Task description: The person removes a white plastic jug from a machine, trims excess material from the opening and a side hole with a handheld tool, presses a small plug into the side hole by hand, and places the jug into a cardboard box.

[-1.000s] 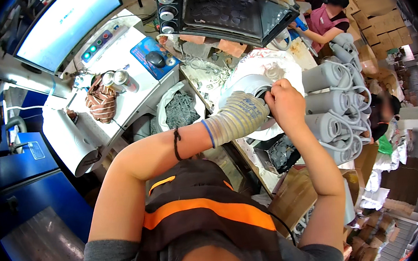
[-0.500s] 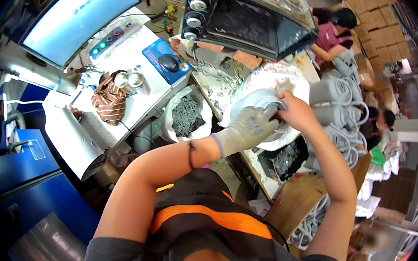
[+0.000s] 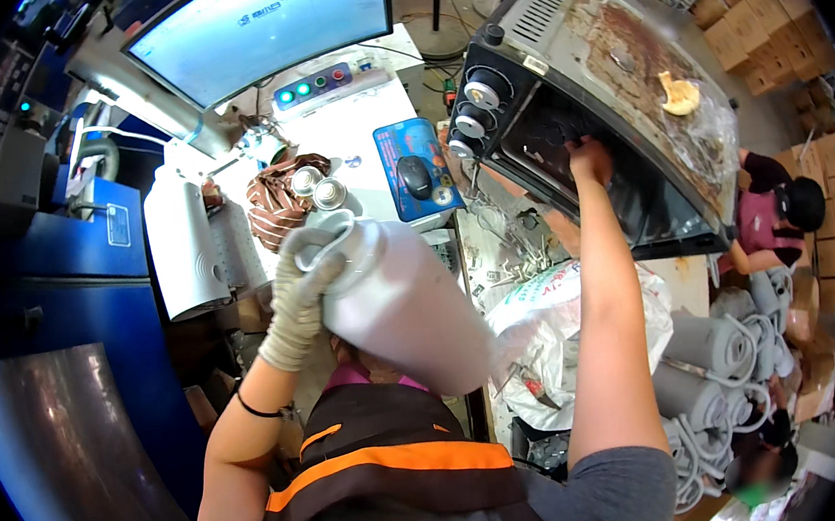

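White bottle (image 3: 396, 303) hangs tilted above the crowded bench edge — gloved left hand (image 3: 302, 292) wrapped tight round its neck; bare right hand (image 3: 588, 156) grips the black oven (image 3: 604, 112) door's rim.

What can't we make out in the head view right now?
- Inside of the black countertop oven: dark behind the glass, so whatever the bare right hand reaches for is hidden.
- Mouth of the white cylindrical container: covered by the gloved left hand.
- Grey rolled mats: blurred at the fisheye rim.
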`<state>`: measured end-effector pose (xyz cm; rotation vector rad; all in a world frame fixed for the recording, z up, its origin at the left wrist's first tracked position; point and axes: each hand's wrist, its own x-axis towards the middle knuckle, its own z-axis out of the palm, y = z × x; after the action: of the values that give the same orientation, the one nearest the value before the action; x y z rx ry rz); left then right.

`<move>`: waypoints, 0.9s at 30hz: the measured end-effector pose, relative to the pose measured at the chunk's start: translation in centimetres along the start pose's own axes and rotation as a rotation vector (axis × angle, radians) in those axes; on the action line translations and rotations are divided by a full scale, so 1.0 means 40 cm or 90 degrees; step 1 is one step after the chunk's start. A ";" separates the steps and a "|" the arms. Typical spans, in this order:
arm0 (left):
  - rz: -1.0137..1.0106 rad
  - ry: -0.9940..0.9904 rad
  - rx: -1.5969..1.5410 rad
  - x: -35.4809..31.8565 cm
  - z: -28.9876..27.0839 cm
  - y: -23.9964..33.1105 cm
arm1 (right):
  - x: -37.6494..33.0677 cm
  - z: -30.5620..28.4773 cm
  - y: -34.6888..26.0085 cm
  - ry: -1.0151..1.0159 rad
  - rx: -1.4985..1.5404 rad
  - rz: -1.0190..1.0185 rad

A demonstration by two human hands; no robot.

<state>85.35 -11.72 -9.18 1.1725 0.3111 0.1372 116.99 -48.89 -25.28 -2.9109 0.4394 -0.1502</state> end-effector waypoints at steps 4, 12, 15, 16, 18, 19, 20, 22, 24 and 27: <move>0.018 -0.005 0.083 0.038 -0.059 0.085 | 0.048 0.014 0.048 -0.070 0.218 -0.019; 0.437 -0.185 0.690 0.229 -0.255 0.093 | -0.584 -0.358 -0.023 -0.718 0.734 -0.015; -0.277 -0.047 -0.103 0.241 -0.242 -0.013 | -0.842 -0.418 -0.043 -0.931 0.706 0.073; -0.243 -0.002 -0.067 0.230 -0.226 -0.037 | -0.887 -0.423 -0.051 -0.927 0.704 0.059; -0.231 0.022 -0.060 0.205 -0.201 -0.055 | -0.935 -0.432 -0.055 -0.943 0.711 0.072; -0.251 -0.011 -0.070 0.211 -0.205 -0.059 | -0.946 -0.434 -0.056 -0.926 0.698 0.063; -0.271 -0.044 -0.081 0.217 -0.210 -0.062 | -0.955 -0.434 -0.058 -0.908 0.684 0.053; -0.271 -0.030 -0.089 0.209 -0.182 -0.053 | -0.967 -0.439 -0.053 -0.880 0.668 0.041; -0.267 -0.026 -0.066 0.207 -0.174 -0.052 | -0.976 -0.442 -0.043 -0.867 0.662 0.036; -0.270 -0.039 -0.064 0.188 -0.158 -0.038 | -0.992 -0.458 -0.057 -0.851 0.661 0.056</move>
<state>90.46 -4.73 -14.08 0.9865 0.4864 -0.2507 77.53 -38.01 -9.74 -1.4586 0.1293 1.1179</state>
